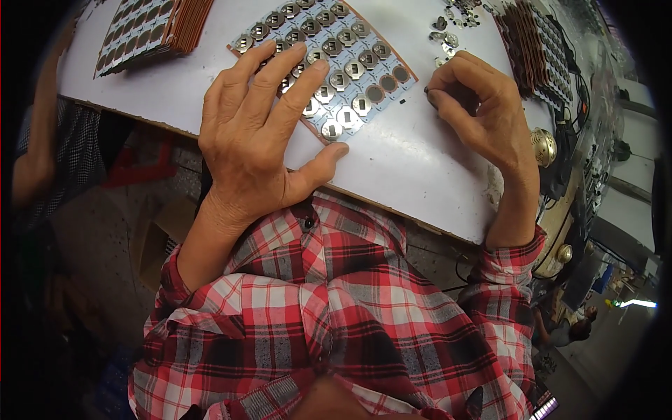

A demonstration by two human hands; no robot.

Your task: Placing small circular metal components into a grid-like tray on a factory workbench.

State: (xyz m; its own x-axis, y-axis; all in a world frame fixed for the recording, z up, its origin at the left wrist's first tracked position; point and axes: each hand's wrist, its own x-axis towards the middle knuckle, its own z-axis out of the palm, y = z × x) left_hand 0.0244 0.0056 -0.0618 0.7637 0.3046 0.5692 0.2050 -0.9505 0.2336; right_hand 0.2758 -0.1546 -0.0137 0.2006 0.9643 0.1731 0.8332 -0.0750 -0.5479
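A light-blue panel point(406, 85) of many small circuit boards lies tilted on the white table. Silvery round metal parts point(339, 81) with small slots sit on it in rows, while a few positions at its right end show bare dark round pads point(387, 83). My left hand point(252, 133) rests open over the panel's near left part, fingers spread across the metal parts and hiding some. To the right of the panel, my right hand point(486, 115) is closed in a pinch above the table. A tiny dark piece point(426, 89) shows at its fingertips, too small to name.
Stacked panels stand at the far left point(136, 35) and the far right point(535, 52). Loose metal parts point(448, 43) lie beyond my right hand. One small black piece point(402, 101) is beside the panel. Another person's arm point(38, 140) shows at the left edge.
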